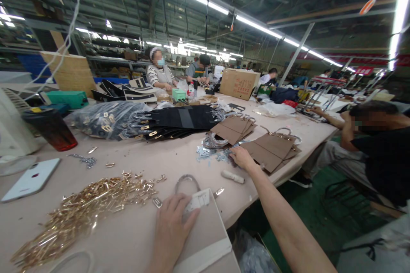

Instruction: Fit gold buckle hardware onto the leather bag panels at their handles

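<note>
The long work table (179, 158) carries goods at several stages. At its middle lies a spread of black panels (182, 119) with gold fittings on them, and nearer the person's right two stacks of brown panels (272, 149) with loop handles attached, which look like pieces already through this step. To the left a broad heap of loose gold fittings (89, 204) lies unused, so much of the batch seems yet to be done.

Directly before the person, at the table's near edge, lies a beige panel (205, 234). The left hand (171, 230) rests flat on it, fingers spread and grasping nothing, its fingertips against a white clasp (198, 200) at the panel's top edge, where a clear loop handle (187, 179) projects. This piece appears to be partway fitted.

The right hand (241, 158) is stretched out to a scatter of small silver pieces (208, 152) between the brown stacks, fingers curled down among them; whether it grips one cannot be told.
</note>
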### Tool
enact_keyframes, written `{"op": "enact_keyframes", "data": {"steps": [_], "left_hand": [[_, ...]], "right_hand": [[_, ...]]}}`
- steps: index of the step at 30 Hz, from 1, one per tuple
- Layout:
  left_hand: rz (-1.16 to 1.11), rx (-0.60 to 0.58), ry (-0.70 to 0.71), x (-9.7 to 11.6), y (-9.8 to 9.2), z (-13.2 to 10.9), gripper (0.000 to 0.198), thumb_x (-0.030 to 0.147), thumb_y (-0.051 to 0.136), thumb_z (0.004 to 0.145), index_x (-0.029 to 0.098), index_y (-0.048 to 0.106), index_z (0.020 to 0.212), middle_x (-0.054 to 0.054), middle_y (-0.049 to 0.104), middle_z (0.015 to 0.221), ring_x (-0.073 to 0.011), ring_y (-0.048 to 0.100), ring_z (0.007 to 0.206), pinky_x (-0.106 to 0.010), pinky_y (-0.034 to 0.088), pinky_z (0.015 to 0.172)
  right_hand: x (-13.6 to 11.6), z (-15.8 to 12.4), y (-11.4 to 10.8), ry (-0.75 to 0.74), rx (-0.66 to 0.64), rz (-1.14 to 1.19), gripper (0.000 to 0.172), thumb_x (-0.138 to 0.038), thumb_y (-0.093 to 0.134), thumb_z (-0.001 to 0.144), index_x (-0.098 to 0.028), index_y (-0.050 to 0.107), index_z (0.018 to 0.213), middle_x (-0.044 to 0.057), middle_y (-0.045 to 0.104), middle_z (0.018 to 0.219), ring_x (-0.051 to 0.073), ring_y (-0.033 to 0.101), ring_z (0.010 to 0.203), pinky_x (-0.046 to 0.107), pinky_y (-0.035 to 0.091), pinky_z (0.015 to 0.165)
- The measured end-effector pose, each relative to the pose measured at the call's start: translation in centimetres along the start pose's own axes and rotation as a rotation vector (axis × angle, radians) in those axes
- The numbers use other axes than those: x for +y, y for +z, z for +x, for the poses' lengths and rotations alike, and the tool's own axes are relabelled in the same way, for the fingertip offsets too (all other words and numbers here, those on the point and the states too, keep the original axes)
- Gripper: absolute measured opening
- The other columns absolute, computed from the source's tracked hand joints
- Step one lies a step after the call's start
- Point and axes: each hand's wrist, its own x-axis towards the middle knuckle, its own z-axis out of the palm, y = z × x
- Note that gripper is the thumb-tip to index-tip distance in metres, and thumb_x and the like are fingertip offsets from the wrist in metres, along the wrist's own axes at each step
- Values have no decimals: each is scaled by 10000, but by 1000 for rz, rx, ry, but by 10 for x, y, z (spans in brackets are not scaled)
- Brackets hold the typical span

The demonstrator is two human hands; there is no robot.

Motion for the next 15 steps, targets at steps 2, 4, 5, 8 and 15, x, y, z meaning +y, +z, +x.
{"op": "enact_keyframes", "data": {"steps": [2, 4, 5, 8, 15], "left_hand": [[-4, -6, -9, 1, -1, 0, 285, 408, 744, 913, 286, 738, 1171, -59, 718, 1216, -313, 614, 1126, -491, 526, 950], [-11, -10, -18, 2, -2, 0, 287, 406, 753, 906, 290, 739, 1168, -56, 719, 1214, -315, 615, 1125, -497, 527, 947], [-15, -11, -22, 2, -2, 1, 289, 403, 756, 904, 290, 739, 1169, -55, 721, 1209, -316, 616, 1123, -497, 529, 940], [-30, -21, -46, 4, -5, 2, 288, 380, 761, 901, 290, 739, 1174, -57, 720, 1212, -316, 613, 1135, -502, 528, 941], [-130, -34, -111, 14, -15, 5, 340, 364, 842, 832, 250, 752, 1140, -74, 733, 1178, -330, 566, 1247, -537, 485, 1063]], "right_hand": [[-2, 0, 3, 13, 33, -9, 233, -314, 632, 978, -213, 784, 1122, 139, 748, 1207, 260, 645, 1195, 354, 435, 1082], [-6, 1, 6, 37, 45, -30, 218, -371, 672, 955, -213, 807, 1019, 137, 762, 1138, 271, 658, 1151, 359, 461, 1040], [-7, 2, 8, 48, 54, -31, 210, -386, 694, 938, -218, 815, 974, 130, 768, 1110, 271, 664, 1132, 356, 471, 1022], [-12, 3, 12, 84, 85, -7, 169, -372, 725, 906, -241, 830, 930, 108, 784, 1073, 264, 684, 1076, 351, 487, 982], [-14, 1, 17, 136, 154, 189, 232, -363, 680, 907, -223, 852, 975, 122, 803, 1097, 284, 699, 1054, 392, 493, 984]]}}
